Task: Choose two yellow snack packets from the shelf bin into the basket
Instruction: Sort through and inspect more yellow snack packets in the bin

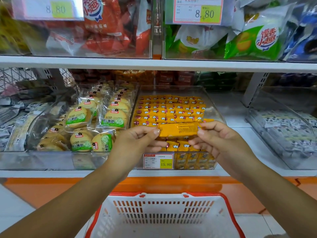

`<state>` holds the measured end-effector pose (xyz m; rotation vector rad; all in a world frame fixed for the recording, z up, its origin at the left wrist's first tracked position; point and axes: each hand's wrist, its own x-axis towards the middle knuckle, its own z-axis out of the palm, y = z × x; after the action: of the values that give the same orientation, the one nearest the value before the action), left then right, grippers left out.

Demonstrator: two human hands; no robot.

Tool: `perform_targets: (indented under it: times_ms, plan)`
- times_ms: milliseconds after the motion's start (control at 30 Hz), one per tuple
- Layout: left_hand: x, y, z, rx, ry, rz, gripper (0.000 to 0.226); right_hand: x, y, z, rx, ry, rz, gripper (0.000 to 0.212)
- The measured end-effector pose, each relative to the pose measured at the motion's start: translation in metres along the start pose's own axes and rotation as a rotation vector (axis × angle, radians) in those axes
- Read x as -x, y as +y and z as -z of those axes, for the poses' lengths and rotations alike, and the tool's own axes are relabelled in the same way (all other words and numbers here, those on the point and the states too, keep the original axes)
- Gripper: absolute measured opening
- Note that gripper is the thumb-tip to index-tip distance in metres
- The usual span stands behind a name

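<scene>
Shop shelving fills the head view, with a white upper shelf (pixel 154 64) carrying clear boxes of red snack bags (pixel 106 31) and green snack bags (pixel 253 42), and a price label (pixel 197 11) reading 8.80 clipped in front of the green ones. On the lower shelf stands a clear shelf bin (pixel 213 107) packed with rows of yellow snack packets (pixel 169 110). A small price tag (pixel 158 161) reading 15.80 is fixed to its front wall. Just left of it, another clear bin holds round biscuits (pixel 96 117) in see-through wrappers with green labels. To the far right a further clear box holds grey and white packets (pixel 288 127).

Both arms reach forward over the front of the shelf bin. Between the hands is one yellow packet (pixel 178 129), held level and lengthways just above the front rows, with its printed back towards the camera. The left hand (pixel 142 136) has its grip closed on the packet's left end, thumb on top and fingers curled beneath. The right hand (pixel 217 136) has its grip closed on the right end, pinching the crimped edge between thumb and fingertips.

Below the arms, in front of the orange shelf base (pixel 51 188), sits a white basket (pixel 164 194) with a red rim and slotted walls. It is well apart from the held packet.
</scene>
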<state>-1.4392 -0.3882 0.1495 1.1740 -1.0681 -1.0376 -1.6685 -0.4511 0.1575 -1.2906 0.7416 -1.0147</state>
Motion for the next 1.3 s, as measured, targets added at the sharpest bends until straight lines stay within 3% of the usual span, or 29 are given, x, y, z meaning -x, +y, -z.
perform_targets:
  times_ms: [100,200,333,400,467,600,733,833,1067,1300]
  plan:
    - [-0.002,0.001,-0.009,-0.09,0.0,0.004,0.032,0.0,-0.002,0.001,0.109,0.018,0.018,0.047]
    - [-0.006,0.005,-0.019,-0.172,-0.018,-0.034,0.033,-0.001,-0.008,0.001,0.072,0.06,0.046,0.041]
    - [-0.018,0.008,-0.028,-0.631,0.058,-0.256,0.04,0.0,-0.019,0.011,0.099,0.139,0.055,0.042]
    - [-0.03,0.01,-0.039,-0.855,0.073,-0.401,0.029,-0.004,-0.03,0.024,0.189,0.255,0.141,0.033]
    - [-0.049,0.011,-0.055,-1.034,-0.007,-0.491,0.036,-0.011,-0.042,0.04,0.324,0.352,0.253,0.025]
    - [-0.091,0.006,-0.081,-1.208,-0.173,-0.547,0.038,-0.034,-0.053,0.06,0.698,0.368,0.367,0.03]
    - [-0.125,-0.005,-0.09,-1.318,-0.271,-0.454,0.034,-0.067,-0.063,0.068,1.098,0.25,0.316,0.026]
    - [-0.134,-0.014,-0.087,-1.252,-0.296,-0.438,0.03,-0.094,-0.073,0.068,1.299,0.075,0.191,0.024]
    - [-0.134,-0.025,-0.082,-1.092,-0.213,-0.44,0.021,-0.133,-0.067,0.064,1.415,-0.278,-0.053,0.026]
    - [-0.134,-0.025,-0.082,-1.111,-0.195,-0.411,0.029,-0.152,-0.064,0.057,1.559,-0.385,-0.204,0.014]
